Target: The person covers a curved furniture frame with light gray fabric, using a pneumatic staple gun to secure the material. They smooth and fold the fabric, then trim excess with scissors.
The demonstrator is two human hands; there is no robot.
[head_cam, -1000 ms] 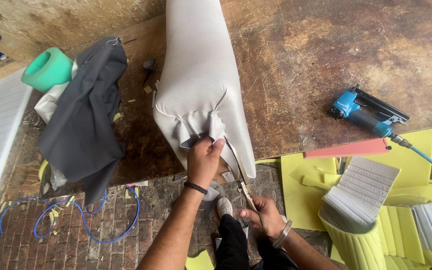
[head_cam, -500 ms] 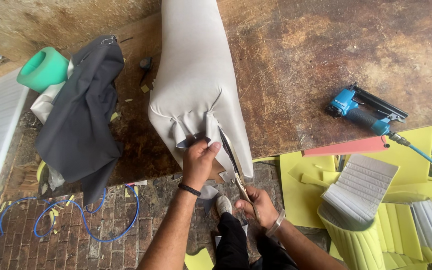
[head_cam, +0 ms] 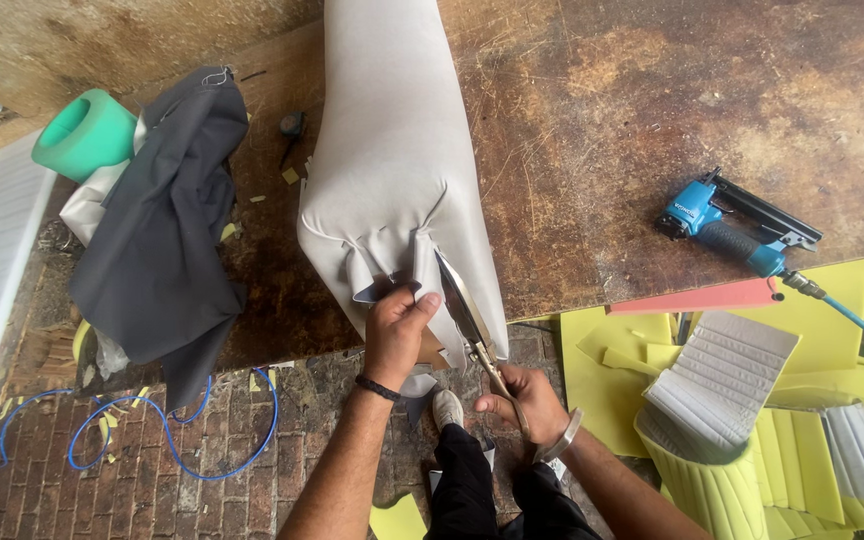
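The grey cover (head_cam: pixel 392 170) looks like smooth, matt leatherette, puckered into folds at its near end. The scissors (head_cam: pixel 472 320) have bright metal blades. The bench (head_cam: pixel 652 110) is worn, scratched wood, brown and stained. The dark cloth (head_cam: pixel 167 230) is soft and matt. The nail gun (head_cam: pixel 727 225) shows glossy blue plastic and black metal. The floor (head_cam: pixel 202 490) is rough brick.

left hand (head_cam: pixel 395 335) pinching shut, right hand (head_cam: pixel 524 400) gripping closed

Bare tabletop (head_cam: pixel 652 110) right of cushion (head_cam: pixel 392 170); dark cloth (head_cam: pixel 167 240) crowds left
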